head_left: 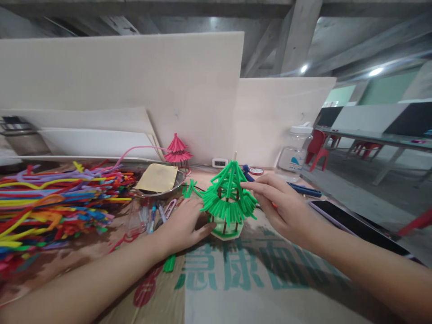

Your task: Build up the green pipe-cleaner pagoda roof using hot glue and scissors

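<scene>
A small pavilion model (pixel 228 204) stands upright in front of me, with a two-tier roof of green pipe-cleaner pieces, brown posts and a pale base edged in green. At its left side, my left hand (pixel 184 223) grips the base, the thumb against the front edge and the fingertips partly hidden behind. My right hand (pixel 281 202) is at the right of the roof, fingers stretched out and the index fingertip touching the upper tier. Short green pipe-cleaner pieces (pixel 190 188) lie behind my left hand, and another green bundle (pixel 169 263) is below my left wrist.
Many coloured pipe cleaners (pixel 60 198) are heaped at left. Behind are a pink pavilion model (pixel 177 150), a yellow card (pixel 157 177) on a dish, and a small digital clock (pixel 220 163). At right are a clear bottle (pixel 293 153) and a phone (pixel 357 227).
</scene>
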Demonstrator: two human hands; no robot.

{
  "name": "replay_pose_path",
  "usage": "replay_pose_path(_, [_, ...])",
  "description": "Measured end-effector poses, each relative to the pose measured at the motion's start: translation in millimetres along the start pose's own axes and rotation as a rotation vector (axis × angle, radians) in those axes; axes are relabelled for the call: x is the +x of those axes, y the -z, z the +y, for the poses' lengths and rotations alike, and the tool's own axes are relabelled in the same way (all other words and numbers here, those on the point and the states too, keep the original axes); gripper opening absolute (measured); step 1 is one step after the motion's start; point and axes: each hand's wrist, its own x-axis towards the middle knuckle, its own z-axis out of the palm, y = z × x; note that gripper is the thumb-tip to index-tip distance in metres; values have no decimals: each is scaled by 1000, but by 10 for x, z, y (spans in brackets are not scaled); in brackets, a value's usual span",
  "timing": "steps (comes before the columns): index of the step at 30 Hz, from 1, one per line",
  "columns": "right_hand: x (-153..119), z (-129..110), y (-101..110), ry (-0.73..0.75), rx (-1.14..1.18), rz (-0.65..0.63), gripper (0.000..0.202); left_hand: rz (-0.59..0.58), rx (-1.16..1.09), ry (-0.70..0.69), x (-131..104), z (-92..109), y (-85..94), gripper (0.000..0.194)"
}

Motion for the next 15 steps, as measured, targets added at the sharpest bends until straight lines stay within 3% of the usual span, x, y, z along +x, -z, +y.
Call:
replay_pose_path(8, [13,65,7,-70,8,26,29,1,-6,11,10,-1,-8,26])
replay_pose_path(12, [-59,268,-115,-276,60,158,9,29,-24,83,29,-57,-51,18])
replay_pose_path(15, [-175,417,-319,-441,124,105,11,76,-36,95,51,-90,-62,18])
